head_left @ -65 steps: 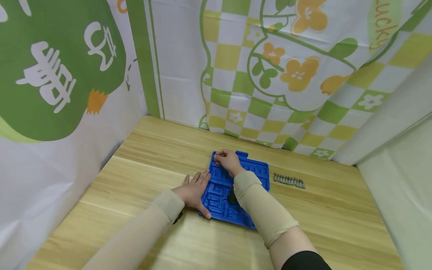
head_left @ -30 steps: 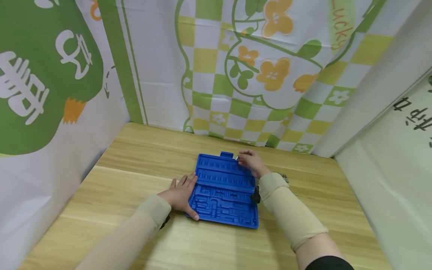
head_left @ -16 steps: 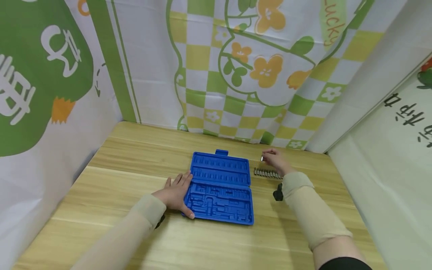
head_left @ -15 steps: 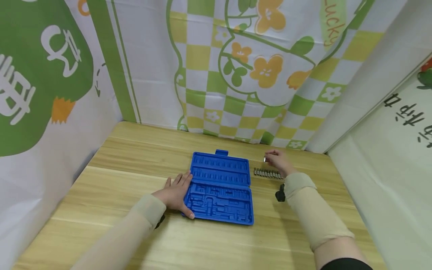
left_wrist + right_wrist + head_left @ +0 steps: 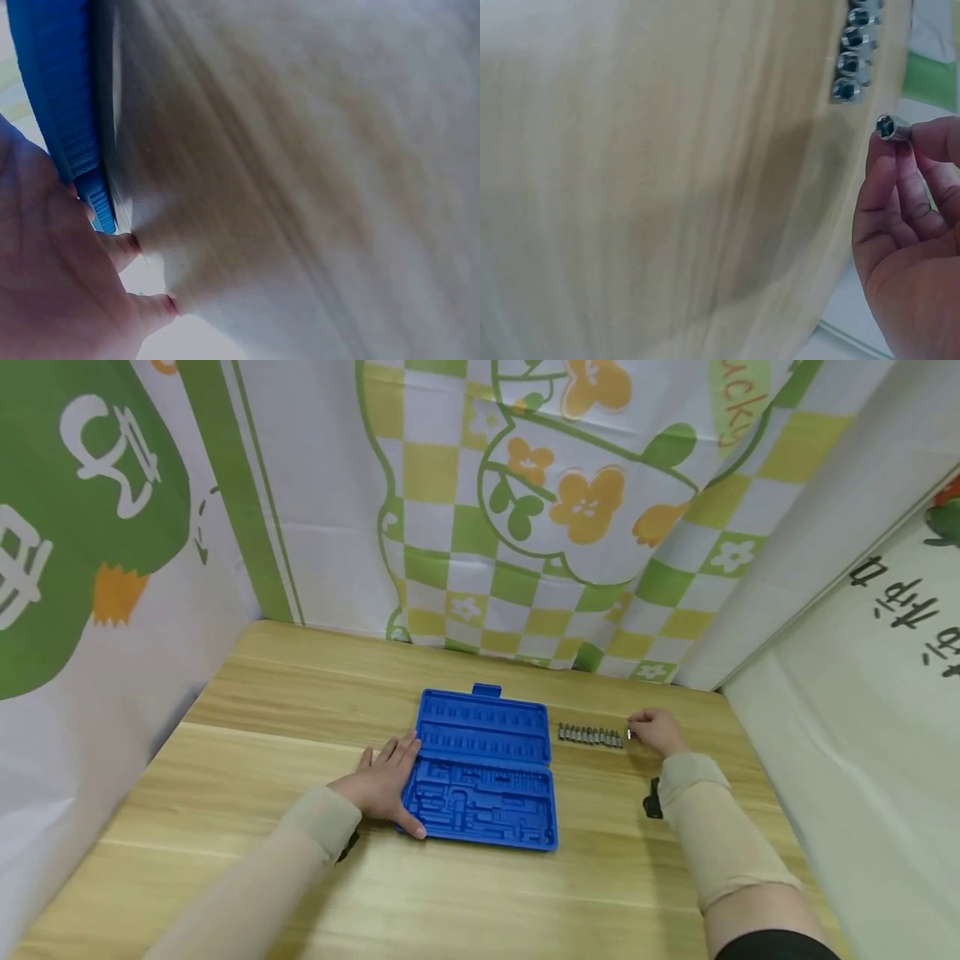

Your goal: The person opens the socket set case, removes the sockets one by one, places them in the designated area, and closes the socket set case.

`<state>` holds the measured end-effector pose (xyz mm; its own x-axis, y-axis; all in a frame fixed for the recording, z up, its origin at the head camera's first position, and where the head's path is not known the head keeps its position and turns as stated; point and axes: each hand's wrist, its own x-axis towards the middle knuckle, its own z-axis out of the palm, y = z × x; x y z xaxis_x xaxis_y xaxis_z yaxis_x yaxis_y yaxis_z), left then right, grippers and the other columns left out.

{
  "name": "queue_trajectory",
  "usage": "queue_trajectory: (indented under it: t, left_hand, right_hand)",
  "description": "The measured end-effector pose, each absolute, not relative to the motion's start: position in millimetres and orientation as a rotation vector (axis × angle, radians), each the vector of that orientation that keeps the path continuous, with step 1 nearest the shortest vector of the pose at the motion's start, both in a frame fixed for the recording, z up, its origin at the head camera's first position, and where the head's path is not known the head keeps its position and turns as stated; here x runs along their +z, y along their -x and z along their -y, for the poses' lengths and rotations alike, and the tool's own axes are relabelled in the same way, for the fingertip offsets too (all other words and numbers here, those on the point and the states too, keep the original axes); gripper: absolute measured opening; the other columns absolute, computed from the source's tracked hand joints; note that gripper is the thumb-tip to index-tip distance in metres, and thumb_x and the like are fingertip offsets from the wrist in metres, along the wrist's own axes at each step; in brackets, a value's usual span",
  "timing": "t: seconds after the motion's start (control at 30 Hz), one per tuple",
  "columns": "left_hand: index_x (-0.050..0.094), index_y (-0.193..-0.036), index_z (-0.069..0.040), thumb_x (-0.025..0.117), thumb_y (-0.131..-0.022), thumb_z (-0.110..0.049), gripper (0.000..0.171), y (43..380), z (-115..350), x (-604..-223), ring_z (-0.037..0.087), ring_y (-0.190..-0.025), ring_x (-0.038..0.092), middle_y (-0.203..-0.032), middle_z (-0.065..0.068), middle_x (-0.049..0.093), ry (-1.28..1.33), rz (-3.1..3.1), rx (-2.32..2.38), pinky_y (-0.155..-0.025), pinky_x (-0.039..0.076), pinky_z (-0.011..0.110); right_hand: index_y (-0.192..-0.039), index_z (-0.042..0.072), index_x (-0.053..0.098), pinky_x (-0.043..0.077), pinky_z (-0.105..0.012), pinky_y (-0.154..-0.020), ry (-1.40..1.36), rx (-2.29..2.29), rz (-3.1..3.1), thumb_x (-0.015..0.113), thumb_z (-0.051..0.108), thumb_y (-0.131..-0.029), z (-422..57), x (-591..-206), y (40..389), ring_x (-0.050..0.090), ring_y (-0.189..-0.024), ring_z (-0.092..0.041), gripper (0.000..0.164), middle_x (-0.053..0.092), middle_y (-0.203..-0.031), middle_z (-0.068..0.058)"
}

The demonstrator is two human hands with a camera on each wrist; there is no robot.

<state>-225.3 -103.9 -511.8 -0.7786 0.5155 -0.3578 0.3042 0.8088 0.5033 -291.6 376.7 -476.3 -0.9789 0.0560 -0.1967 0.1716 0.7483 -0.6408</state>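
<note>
An opened blue plastic tool case (image 5: 480, 760) with moulded slots lies flat on the table. My left hand (image 5: 380, 782) rests spread along its left edge, thumb at the near corner; the left wrist view shows the palm (image 5: 60, 262) beside the case's blue side wall (image 5: 64, 82). To the right of the case, metal sockets (image 5: 590, 735) lie in a tidy row. At the right end of that row, my right hand (image 5: 658, 732) pinches one socket (image 5: 889, 127) between thumb and fingers, its hollow end showing in the right wrist view.
The wooden table (image 5: 450, 893) runs up to a patterned cloth (image 5: 495, 585) at the back. White cloth walls stand at left and right (image 5: 847, 760). A black wrist camera (image 5: 653, 800) hangs under the right wrist.
My right hand has moved from the case's upper compartment rightward, past the socket row to its right end, carrying a socket. The left hand stays on the case edge; the head view has shifted.
</note>
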Motion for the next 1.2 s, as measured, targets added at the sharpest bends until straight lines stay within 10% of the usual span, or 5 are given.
queue_trajectory:
  t: [0.57,1.2]
  left_hand:
    - [0.001,-0.165,-0.001,0.094,-0.066,-0.058,0.147,226,103,-504,0.04,-0.156,-0.007,-0.172,0.014,-0.009,-0.604,-2.505,0.598,-0.119,-0.006,0.066]
    - [0.004,-0.165,-0.001,0.093,-0.065,-0.061,0.146,222,103,-509,0.041,-0.156,-0.002,-0.172,0.014,-0.005,-0.595,-2.518,0.572,-0.12,-0.002,0.066]
  right_hand:
    - [-0.111,-0.012,0.067,0.054,-0.037,-0.072,-0.239,-0.868,-2.757,0.059,0.014,-0.1,-392,-494,297,0.064,-0.077,-0.02,0.03,0.072,-0.089,-0.013]
    - [-0.122,-0.012,0.061,0.053,-0.042,-0.075,-0.464,-1.08,-2.918,0.045,0.018,-0.102,-353,-507,256,0.062,-0.098,-0.039,0.039,0.063,-0.117,-0.031]
